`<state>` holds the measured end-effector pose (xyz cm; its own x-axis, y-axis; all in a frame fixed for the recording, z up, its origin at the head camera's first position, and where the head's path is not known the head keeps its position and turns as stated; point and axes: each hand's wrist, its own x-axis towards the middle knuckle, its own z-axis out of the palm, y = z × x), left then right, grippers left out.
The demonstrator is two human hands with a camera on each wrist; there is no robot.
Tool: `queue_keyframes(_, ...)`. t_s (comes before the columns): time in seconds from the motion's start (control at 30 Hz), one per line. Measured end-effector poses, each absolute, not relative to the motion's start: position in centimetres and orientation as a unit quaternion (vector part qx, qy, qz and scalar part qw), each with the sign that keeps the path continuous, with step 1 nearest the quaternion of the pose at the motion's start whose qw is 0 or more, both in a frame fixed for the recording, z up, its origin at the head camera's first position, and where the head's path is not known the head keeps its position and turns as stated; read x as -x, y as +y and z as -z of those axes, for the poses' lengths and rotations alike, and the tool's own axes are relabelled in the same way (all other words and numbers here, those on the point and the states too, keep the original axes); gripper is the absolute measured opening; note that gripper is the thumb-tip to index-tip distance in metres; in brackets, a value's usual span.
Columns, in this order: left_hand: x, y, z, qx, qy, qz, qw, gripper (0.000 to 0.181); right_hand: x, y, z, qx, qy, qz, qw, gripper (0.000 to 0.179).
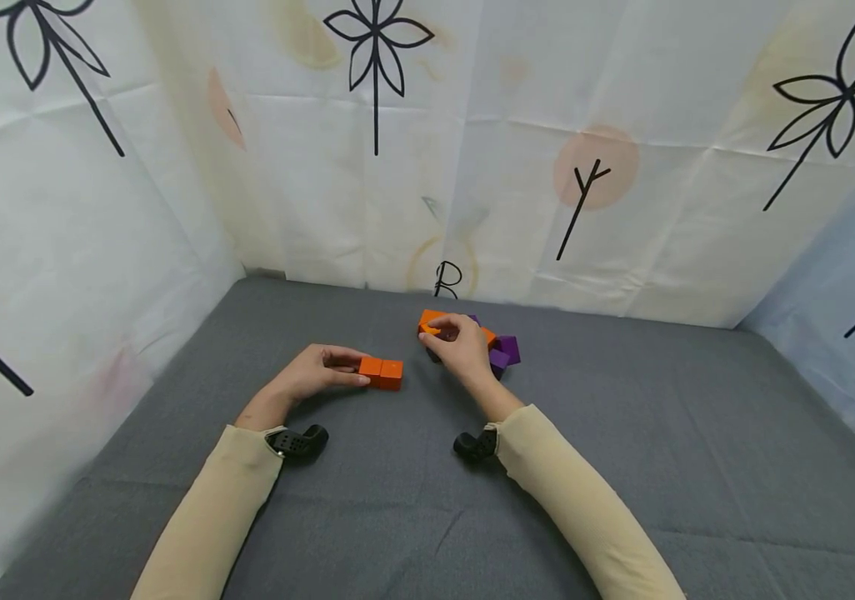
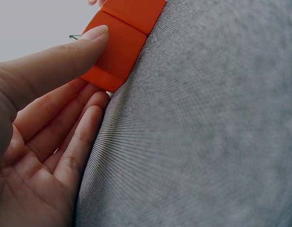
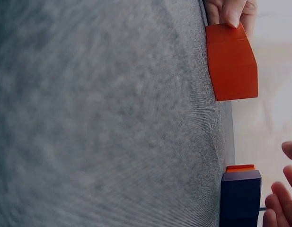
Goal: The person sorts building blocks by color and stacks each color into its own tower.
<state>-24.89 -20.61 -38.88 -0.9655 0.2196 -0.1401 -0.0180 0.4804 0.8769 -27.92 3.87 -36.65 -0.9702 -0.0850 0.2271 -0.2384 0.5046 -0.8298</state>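
Note:
Two orange cubes (image 1: pixel 381 372) stand side by side on the grey cloth. My left hand (image 1: pixel 320 369) pinches the nearer end of this pair, its thumb (image 2: pixel 75 54) lying across one face and the other fingers behind. Farther back and to the right, my right hand (image 1: pixel 463 346) is over a cluster of cubes, thumb and fingers curved with a gap between them. In the right wrist view its fingers (image 3: pixel 279 201) are apart from a dark purple cube (image 3: pixel 241 196). An orange cube (image 1: pixel 433 317) shows just past those fingertips; the hand hides part of the cluster.
Purple cubes (image 1: pixel 507 348) and another orange cube (image 1: pixel 489 336) lie close together beside the right hand. Grey cloth (image 1: pixel 667 467) covers the table. White printed curtains (image 1: pixel 502 192) hang along its back and sides.

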Motion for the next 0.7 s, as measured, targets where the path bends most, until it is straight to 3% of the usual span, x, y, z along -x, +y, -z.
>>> queue_keyframes(0.7, 24.9, -20.7, 39.0, -0.063, 0.853, -0.504, 0.118, 0.053, 29.3, 3.4, 37.2, -0.044, -0.893, -0.437, 0.101, 0.035)
